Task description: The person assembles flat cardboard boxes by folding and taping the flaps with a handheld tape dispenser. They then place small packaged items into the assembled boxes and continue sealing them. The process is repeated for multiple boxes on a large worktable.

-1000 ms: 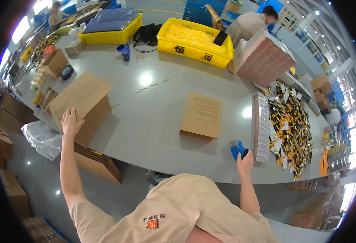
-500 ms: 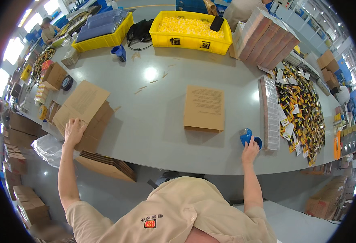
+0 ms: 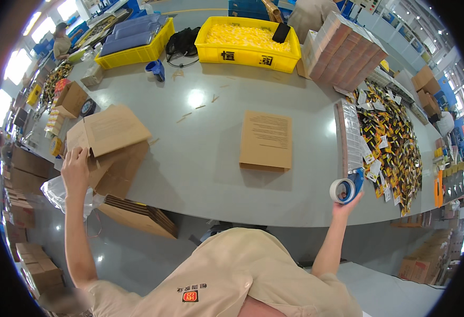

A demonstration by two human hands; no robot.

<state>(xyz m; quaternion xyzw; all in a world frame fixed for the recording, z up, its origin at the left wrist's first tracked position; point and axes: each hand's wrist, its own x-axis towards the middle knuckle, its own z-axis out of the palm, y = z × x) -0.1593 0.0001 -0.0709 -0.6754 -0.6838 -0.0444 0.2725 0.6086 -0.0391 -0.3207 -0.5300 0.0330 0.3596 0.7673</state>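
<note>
At the left of the frame, the left hand [image 3: 76, 171] is now resting farther toward the near left edge of the open brown carton [image 3: 118, 129] than half a second ago, and the carton's big flap is tilting up differently. The fingers are bending over that edge; whether they are pinching it, I cannot tell. At the lower right, the right hand [image 3: 346, 205] is gripping a blue tape dispenser [image 3: 357, 180], which is now turning its white tape roll [image 3: 334, 195] toward the camera. In my judgement, carton and tape are both being readied together, while no tape is visibly lying on the flap.

A second brown carton [image 3: 266, 138] is standing at the centre of the worktop [image 3: 200, 153], showing rows of fine dark print too small to read. The yellow bin [image 3: 249, 57] at the top is bearing bold dark characters, and the beige shirt [image 3: 216, 274] is carrying a red emblem beside small dark lettering.
</note>
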